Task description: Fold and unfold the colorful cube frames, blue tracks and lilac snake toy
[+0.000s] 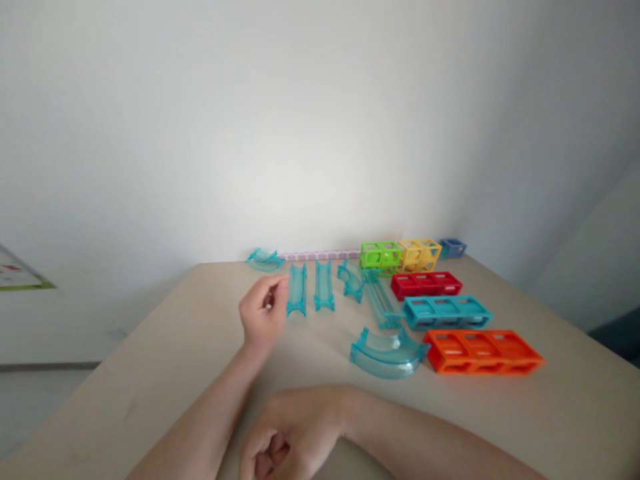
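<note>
- The straight clear-blue track piece [297, 289] lies flat on the beige table [150, 360], just beside the left hand [261, 313] on its right side — the fingertips come close to the piece's near end, though whether they touch it cannot be told.
- The left hand is raised a little off the table with fingers curled in toward the thumb, loosely pinched; something small and pale seems to sit between them, too blurred to name.
- The right hand [287, 437] rests on the table well nearer the camera than that track piece, fingers folded into a loose fist, holding nothing that shows.
- The track piece is a short translucent turquoise channel with raised side walls, lying lengthwise away from the camera.
- Just right of it lies a second straight track piece [324, 285], parallel — beyond that, a curved track piece [387, 352] and an orange block frame [483, 351].
</note>
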The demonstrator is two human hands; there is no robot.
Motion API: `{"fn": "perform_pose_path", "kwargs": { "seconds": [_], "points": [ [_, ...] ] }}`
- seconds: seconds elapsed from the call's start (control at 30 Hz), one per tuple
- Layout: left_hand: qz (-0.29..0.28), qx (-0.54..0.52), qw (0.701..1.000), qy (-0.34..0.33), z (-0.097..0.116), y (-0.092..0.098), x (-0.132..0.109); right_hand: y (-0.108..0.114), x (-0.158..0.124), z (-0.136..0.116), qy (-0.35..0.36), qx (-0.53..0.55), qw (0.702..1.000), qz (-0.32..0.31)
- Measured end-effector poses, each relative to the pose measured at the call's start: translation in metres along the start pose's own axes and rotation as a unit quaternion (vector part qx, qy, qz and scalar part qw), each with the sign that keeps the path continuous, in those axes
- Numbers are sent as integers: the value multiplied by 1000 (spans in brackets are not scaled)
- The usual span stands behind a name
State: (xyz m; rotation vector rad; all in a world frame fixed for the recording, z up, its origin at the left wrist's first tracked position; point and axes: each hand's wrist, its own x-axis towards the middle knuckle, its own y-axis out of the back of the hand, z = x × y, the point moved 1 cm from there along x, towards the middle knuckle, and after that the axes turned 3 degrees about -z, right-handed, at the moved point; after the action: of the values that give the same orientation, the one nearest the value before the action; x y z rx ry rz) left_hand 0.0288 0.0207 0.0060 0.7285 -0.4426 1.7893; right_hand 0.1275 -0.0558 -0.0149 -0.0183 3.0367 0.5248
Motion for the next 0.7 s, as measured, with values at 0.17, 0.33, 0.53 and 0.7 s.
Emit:
{"fn": "perform_pose_path", "kwargs": {
  "seconds": [0.17, 0.33, 0.53, 0.7],
  "points": [
    [46, 215, 968, 122, -59, 25, 34, 1, -1, -1, -6, -18, 1000, 19],
    [-15, 299, 937, 178, -91, 19, 46, 1, -2, 0, 6, -24, 1000, 15],
    [-42, 411, 892, 185, -105, -3, 67, 2, 0, 8, 18, -17, 1000, -6],
    [71, 249, 948, 186, -117, -7, 78, 0, 1, 12, 19, -4, 1000, 0]
  ]
}}
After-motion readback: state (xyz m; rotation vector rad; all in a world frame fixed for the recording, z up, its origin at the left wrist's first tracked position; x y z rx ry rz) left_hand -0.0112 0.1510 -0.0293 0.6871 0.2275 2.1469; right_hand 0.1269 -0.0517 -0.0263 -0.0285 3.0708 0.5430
